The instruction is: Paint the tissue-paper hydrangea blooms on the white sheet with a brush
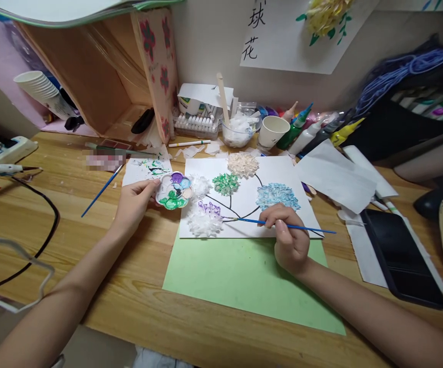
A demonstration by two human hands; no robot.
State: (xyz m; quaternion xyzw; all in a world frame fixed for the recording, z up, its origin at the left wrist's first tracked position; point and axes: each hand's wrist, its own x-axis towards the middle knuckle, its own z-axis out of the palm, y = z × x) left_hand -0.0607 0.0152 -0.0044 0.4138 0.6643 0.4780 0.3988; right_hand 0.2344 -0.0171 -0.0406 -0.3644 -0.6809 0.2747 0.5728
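Observation:
Pinched by its left rim, a flower-shaped paint palette [174, 191] is in my left hand [136, 200]; its wells show purple, blue, peach and green paint. My right hand [289, 236] grips a blue paintbrush [306, 227], its tip at a raised paper flower [205, 223] that is white with some purple. This flower sits on a white sheet [244, 230] with black drawn stems. Also on the sheet are a blue flower [278, 196], a green flower [225, 184], a peach flower [243, 164] and a white flower [199, 187], partly behind the palette.
Green paper [252, 281] lies under the sheet. A second paintbrush [102, 190] and a paint-stained paper [147, 170] are on the left. Behind stand a paper cup [273, 131], a tub of white scraps [240, 129] and paint bottles [300, 125]. A black phone [398, 255] lies right.

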